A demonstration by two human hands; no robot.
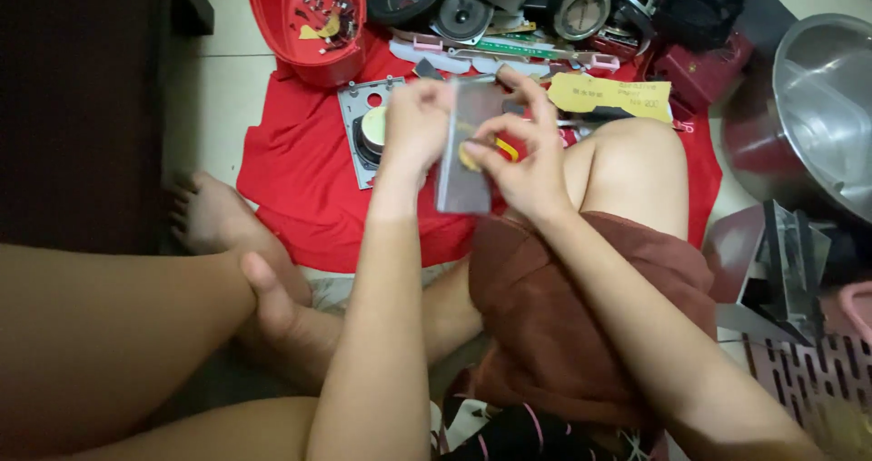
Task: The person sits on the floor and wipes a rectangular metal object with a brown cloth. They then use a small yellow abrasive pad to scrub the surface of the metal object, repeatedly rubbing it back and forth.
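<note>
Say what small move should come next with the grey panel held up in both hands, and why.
Probably a gentle pull with the right hand on the yellow piece while the left hand steadies the grey panel. Both hands hold the panel upright over the red cloth, and the right fingertips sit at the yellow piece. How it is attached cannot be seen.

- Both arms are bare all the way up, no sleeves anywhere in view
- left hand (pixel 416 125) and right hand (pixel 525 166): no gloves, and I can't spot any rings, watch or bracelets
- legs bare too, and barefoot
- wearing reddish-brown shorts (pixel 554 325), soft fabric, kinda bunched and creased over the thigh, hem ending above the knee
</note>
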